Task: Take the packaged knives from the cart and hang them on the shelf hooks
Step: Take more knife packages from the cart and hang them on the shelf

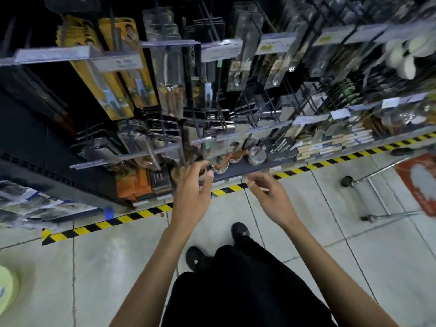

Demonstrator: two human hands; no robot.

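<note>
Both hands reach forward and hold nothing. My left hand [194, 187] hangs in front of the low hooks of the shelf [141, 149], fingers loosely spread. My right hand [271, 197] is beside it to the right, fingers relaxed and slightly curled, over the striped floor tape [306, 166]. Packaged knives in yellow cards [132, 74] and in clear packs [167, 74] hang from the upper hooks. At the right edge only the cart's metal frame and wheels [368, 185] show. No knife pack from the cart is visible.
Price rails [77, 55] stick out at several heights along the shelf. Small bowls and a metal pot [256, 154] stand on the bottom shelf. Boxed cutlery [335, 142] is stacked further right. My feet [239, 232] stand on a tiled floor. A yellow-green object [7, 289] lies at bottom left.
</note>
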